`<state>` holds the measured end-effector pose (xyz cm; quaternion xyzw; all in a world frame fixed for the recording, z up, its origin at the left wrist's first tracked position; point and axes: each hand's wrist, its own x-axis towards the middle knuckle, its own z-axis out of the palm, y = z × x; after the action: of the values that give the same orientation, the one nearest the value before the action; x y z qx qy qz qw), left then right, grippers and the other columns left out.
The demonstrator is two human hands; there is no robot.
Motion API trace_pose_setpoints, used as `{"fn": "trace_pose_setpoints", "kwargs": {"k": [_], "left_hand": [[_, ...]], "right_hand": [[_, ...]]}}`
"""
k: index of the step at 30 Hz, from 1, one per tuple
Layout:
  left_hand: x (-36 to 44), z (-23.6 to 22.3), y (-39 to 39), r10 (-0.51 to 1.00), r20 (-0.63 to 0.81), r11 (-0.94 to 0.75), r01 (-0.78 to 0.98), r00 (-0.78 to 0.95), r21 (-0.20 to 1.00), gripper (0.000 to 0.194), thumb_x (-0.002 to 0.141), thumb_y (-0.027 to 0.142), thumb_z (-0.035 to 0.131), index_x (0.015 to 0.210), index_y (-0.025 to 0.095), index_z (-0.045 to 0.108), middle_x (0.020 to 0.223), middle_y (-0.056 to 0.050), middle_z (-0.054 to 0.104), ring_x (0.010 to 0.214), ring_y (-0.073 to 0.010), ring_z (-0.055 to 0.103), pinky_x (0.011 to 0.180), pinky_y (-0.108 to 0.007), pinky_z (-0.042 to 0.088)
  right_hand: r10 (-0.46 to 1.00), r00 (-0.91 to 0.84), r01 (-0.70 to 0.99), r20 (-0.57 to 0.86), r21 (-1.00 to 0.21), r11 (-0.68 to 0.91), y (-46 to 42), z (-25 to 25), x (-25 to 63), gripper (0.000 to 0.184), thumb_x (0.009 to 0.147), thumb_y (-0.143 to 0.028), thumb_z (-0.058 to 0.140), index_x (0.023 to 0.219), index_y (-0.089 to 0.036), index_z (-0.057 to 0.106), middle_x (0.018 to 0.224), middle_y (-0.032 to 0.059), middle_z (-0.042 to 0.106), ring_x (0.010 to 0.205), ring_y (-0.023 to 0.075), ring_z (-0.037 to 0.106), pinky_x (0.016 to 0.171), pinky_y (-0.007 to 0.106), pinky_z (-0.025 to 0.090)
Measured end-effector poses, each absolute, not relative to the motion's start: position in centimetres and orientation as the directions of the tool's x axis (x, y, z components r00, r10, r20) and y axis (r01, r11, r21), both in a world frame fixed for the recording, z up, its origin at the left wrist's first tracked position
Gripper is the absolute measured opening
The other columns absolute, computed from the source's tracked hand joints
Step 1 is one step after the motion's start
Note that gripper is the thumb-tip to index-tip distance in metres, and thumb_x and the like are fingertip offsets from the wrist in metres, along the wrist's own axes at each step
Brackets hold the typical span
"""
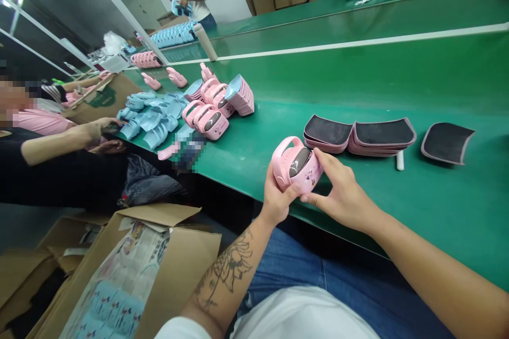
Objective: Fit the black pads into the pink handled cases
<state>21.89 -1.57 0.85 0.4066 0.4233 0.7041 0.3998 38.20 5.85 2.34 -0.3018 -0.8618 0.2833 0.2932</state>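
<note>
Both my hands hold a pink plastic case (308,177) with a loop handle, a dark oval window and a printed figure, just above the front edge of the green table. My left hand (276,196) wraps its left side and underside, thumb across the front. On the other side, my right hand (342,188) grips the right end between thumb and fingers. Just behind it lie two stacks of curved, pink-edged black panels, a left stack (328,132) and a right stack (384,135). A single panel (447,142) lies farther right.
A small white stick (400,161) lies by the right stack. To the left are pink cases (212,123), stacked pink-and-blue panels (240,96) and a pile of light blue parts (151,114). A co-worker's hand (107,124) reaches there. An open carton (186,254) stands below the table, left.
</note>
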Motion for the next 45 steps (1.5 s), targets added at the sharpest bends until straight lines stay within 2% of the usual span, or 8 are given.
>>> {"fn": "trace_pose_setpoints", "kwargs": {"k": [4, 8, 14, 19, 25, 30, 37, 45], "left_hand": [[21.9, 0.4, -1.6, 0.897, 0.217, -0.314, -0.208, -0.384, 0.926, 0.077, 0.083, 0.048, 0.079, 0.148, 0.025, 0.044, 0.148, -0.013, 0.055, 0.136, -0.0339, 0.054, 0.116, -0.051, 0.043], [22.0, 0.6, -1.8, 0.894, 0.224, -0.309, -0.173, -0.388, 0.935, 0.076, 0.083, 0.044, 0.080, 0.147, 0.024, 0.045, 0.147, -0.014, 0.054, 0.135, -0.0339, 0.055, 0.114, -0.050, 0.044], [22.2, 1.4, -1.9, 0.915, 0.210, -0.275, -0.153, -0.345, 0.949, 0.088, 0.071, 0.037, 0.090, 0.146, 0.025, 0.045, 0.145, -0.013, 0.056, 0.134, -0.0342, 0.055, 0.114, -0.050, 0.045], [21.4, 1.3, -2.0, 0.928, 0.139, -0.226, -0.227, -0.347, 0.947, 0.077, 0.078, 0.042, 0.084, 0.144, 0.022, 0.049, 0.143, -0.013, 0.058, 0.130, -0.0333, 0.057, 0.111, -0.049, 0.047], [19.7, 3.0, -2.6, 0.935, -0.056, -0.046, -0.275, -0.350, 0.960, 0.053, 0.086, 0.045, 0.075, 0.127, 0.015, 0.062, 0.122, -0.014, 0.069, 0.111, -0.0301, 0.067, 0.096, -0.043, 0.055], [19.9, 5.1, -2.7, 0.946, -0.186, 0.099, -0.312, -0.264, 0.945, 0.055, 0.084, 0.047, 0.077, 0.124, 0.013, 0.062, 0.117, -0.015, 0.070, 0.101, -0.0298, 0.070, 0.083, -0.040, 0.059], [20.6, 5.8, -2.4, 0.936, -0.198, 0.136, -0.219, -0.292, 0.966, 0.054, 0.080, 0.044, 0.082, 0.121, 0.013, 0.063, 0.118, -0.014, 0.069, 0.106, -0.0301, 0.067, 0.090, -0.041, 0.055], [21.4, 5.7, -2.1, 0.927, -0.201, 0.132, -0.224, -0.318, 0.965, 0.056, 0.081, 0.042, 0.080, 0.123, 0.014, 0.059, 0.123, -0.014, 0.067, 0.109, -0.0299, 0.066, 0.088, -0.039, 0.056]], "right_hand": [[0.692, -0.621, 0.348, 0.368, -0.661, 0.665, 6.2, 2.3, 37.7, 0.107, 0.080, -0.056, 0.081, 0.163, -0.030, 0.020, 0.156, 0.0163, 0.046, 0.143, 0.0402, 0.046, 0.113, 0.061, 0.038], [0.678, -0.633, 0.352, 0.374, -0.641, 0.682, 6.2, 2.3, 37.7, 0.104, 0.081, -0.054, 0.081, 0.162, -0.030, 0.021, 0.153, 0.0162, 0.050, 0.140, 0.0395, 0.049, 0.111, 0.061, 0.040], [0.674, -0.623, 0.337, 0.397, -0.641, 0.689, 6.3, 2.4, 38.4, 0.102, 0.081, -0.056, 0.079, 0.162, -0.029, 0.023, 0.151, 0.0172, 0.049, 0.137, 0.0400, 0.049, 0.109, 0.061, 0.042], [0.597, -0.671, 0.226, 0.440, -0.645, 0.730, 6.8, 3.0, 38.6, 0.099, 0.078, -0.060, 0.081, 0.158, -0.028, 0.032, 0.152, 0.0166, 0.043, 0.141, 0.0389, 0.045, 0.115, 0.056, 0.042], [0.528, -0.707, 0.153, 0.470, -0.628, 0.763, 6.6, 3.2, 39.0, 0.080, 0.089, -0.053, 0.073, 0.158, -0.033, 0.037, 0.148, 0.0135, 0.049, 0.136, 0.0375, 0.049, 0.113, 0.058, 0.043], [0.519, -0.713, 0.115, 0.472, -0.651, 0.750, 6.6, 3.1, 39.1, 0.078, 0.090, -0.054, 0.071, 0.158, -0.034, 0.040, 0.143, 0.0134, 0.050, 0.129, 0.0371, 0.053, 0.109, 0.058, 0.047], [0.530, -0.686, 0.074, 0.499, -0.677, 0.733, 6.6, 3.0, 39.2, 0.071, 0.091, -0.048, 0.072, 0.156, -0.038, 0.044, 0.129, 0.0112, 0.053, 0.118, 0.0322, 0.056, 0.099, 0.053, 0.053], [0.570, -0.665, 0.089, 0.483, -0.707, 0.702, 6.2, 3.0, 39.0, 0.068, 0.090, -0.051, 0.073, 0.152, -0.038, 0.049, 0.124, 0.0105, 0.053, 0.113, 0.0308, 0.056, 0.095, 0.051, 0.054]]}}
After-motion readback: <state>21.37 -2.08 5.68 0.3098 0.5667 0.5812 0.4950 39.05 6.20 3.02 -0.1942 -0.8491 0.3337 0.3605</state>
